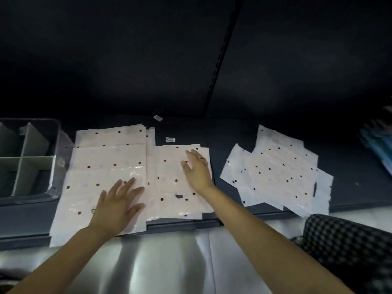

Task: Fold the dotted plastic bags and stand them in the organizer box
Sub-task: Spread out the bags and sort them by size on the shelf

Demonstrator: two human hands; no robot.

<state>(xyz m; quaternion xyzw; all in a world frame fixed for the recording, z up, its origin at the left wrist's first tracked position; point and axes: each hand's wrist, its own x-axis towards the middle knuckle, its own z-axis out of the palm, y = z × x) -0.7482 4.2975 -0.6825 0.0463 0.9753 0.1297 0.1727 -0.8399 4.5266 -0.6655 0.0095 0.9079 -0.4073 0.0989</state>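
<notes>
Pale pink plastic bags with dark dots lie flat on a dark shelf. A large bag spreads at the left, and my left hand presses on its near part with spread, straight fingers. Beside it lies a smaller stack of bags; my right hand rests flat on its far right part, fingers straight. A third loose pile of dotted bags fans out to the right, untouched. The grey organizer box with dividers stands at the far left, its visible compartments holding no bags.
Two small white labels lie on the shelf behind the bags. Blue packaged items sit at the far right edge. A black-and-white checked fabric is at the lower right. A dark back wall rises behind the shelf.
</notes>
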